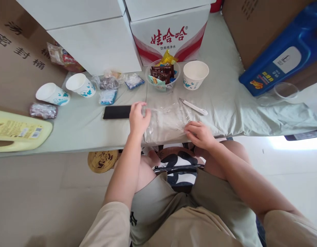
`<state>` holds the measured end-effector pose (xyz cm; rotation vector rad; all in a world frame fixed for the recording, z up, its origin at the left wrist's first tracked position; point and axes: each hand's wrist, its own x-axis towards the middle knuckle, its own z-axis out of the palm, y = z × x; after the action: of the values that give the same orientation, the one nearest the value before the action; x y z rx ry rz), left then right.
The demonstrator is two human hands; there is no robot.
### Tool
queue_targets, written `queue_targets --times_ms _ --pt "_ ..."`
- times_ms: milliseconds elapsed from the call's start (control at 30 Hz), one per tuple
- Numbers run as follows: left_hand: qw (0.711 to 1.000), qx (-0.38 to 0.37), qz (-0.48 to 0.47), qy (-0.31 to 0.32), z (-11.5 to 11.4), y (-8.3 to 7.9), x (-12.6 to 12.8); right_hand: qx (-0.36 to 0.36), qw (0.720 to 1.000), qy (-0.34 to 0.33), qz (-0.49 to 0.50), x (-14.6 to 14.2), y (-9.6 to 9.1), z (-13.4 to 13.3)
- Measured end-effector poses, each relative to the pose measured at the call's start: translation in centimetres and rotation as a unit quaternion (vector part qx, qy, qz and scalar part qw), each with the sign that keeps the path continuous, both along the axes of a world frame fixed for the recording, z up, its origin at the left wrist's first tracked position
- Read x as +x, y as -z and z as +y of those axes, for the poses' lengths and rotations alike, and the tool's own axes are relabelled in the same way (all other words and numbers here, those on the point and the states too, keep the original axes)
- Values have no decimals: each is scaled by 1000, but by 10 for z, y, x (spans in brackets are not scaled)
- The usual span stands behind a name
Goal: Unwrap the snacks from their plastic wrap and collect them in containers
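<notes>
A clear plastic sheet (166, 118) lies flat on the cloth-covered table (91, 127) in front of me. My left hand (139, 118) rests on the sheet's left edge with its fingers curled, pinching the plastic. My right hand (199, 133) presses the sheet's lower right corner, fingers bent over the plastic at the table's edge. A black phone (117, 112) lies just left of my left hand. A white utility knife (193, 106) lies beyond the sheet on the right.
A clear bowl of wrapped snacks (162, 76) and a paper cup (195, 74) stand behind the sheet. Two more paper cups (53, 94) (80, 84) and small packets (108, 96) sit at left. White cartons (171, 32), a blue jug (284, 55) and a yellow bottle (19, 130) border the table.
</notes>
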<state>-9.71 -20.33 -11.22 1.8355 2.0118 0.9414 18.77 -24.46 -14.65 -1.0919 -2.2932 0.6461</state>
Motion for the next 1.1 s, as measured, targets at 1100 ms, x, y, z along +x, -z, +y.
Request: queue_targets --times_ms 1100 --pt "924 -75 -374 7 -32 -13 0 -140 951 178 212 20 2 18"
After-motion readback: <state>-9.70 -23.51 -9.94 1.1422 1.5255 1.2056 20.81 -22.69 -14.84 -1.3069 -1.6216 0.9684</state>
